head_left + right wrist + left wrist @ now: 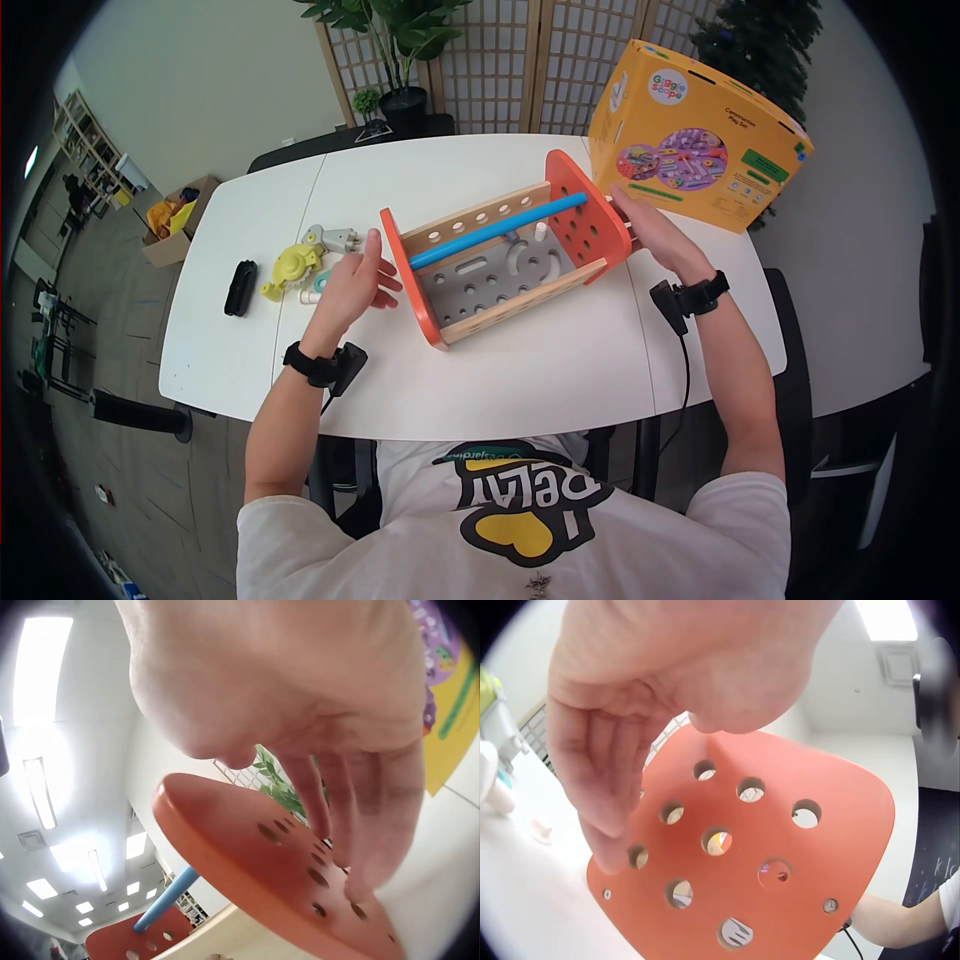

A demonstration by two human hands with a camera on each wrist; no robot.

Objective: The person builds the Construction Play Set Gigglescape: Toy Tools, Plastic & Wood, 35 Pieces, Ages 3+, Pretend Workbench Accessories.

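A toy toolbox (575, 270) stands at a slant on the table, with orange-red end panels, wooden slats, a blue rod handle (500, 231) and a grey perforated base. Lying inside are a short white peg (541, 232) and pale curved pieces (517, 260). My left hand (350, 290) hovers beside the left end panel (727, 802), fingers extended and holding nothing. At the opposite end, my right hand (655, 238) has its fairly straight fingers against the outer face of the right end panel (247, 832). Yellow and grey toy parts (295, 268) lie just beyond my left hand.
A yellow toy-set box (700, 130) stands at the table's back right. On the left lies a black case (240, 288). A potted plant (403, 105) is behind the white table (520, 390), and a cardboard box (180, 230) sits off its left side.
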